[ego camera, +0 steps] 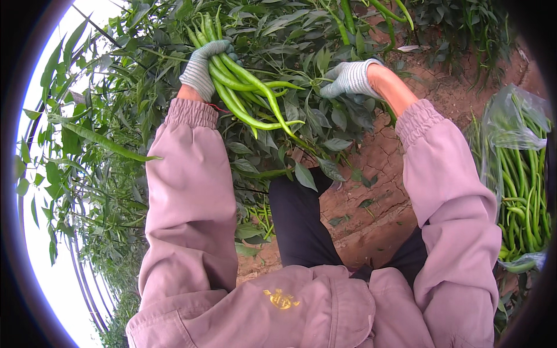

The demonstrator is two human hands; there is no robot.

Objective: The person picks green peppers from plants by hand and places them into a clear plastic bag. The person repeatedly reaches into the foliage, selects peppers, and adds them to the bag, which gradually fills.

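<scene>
A striped knit glove covers my left hand (206, 65), which grips a bunch of long green chili peppers (243, 82) at the upper middle. Their stem ends stick up above the fist, and the curved tips hang down to the right. To the right, my right hand (348, 80), in a matching glove, reaches into the leaves of a pepper plant (335, 119). Its fingertips are at a thin stem; leaves and the glove's back hide whether they close on anything. More peppers (348, 17) hang on the plant above it, and another pepper (104, 141) hangs by my left sleeve.
A clear plastic bag (500, 130) full of green peppers (524, 195) stands at the right edge. Cracked reddish soil (387, 174) lies between the plant rows. Dense pepper plants (109, 226) line the left side. My dark-trousered knee (300, 217) touches the foliage.
</scene>
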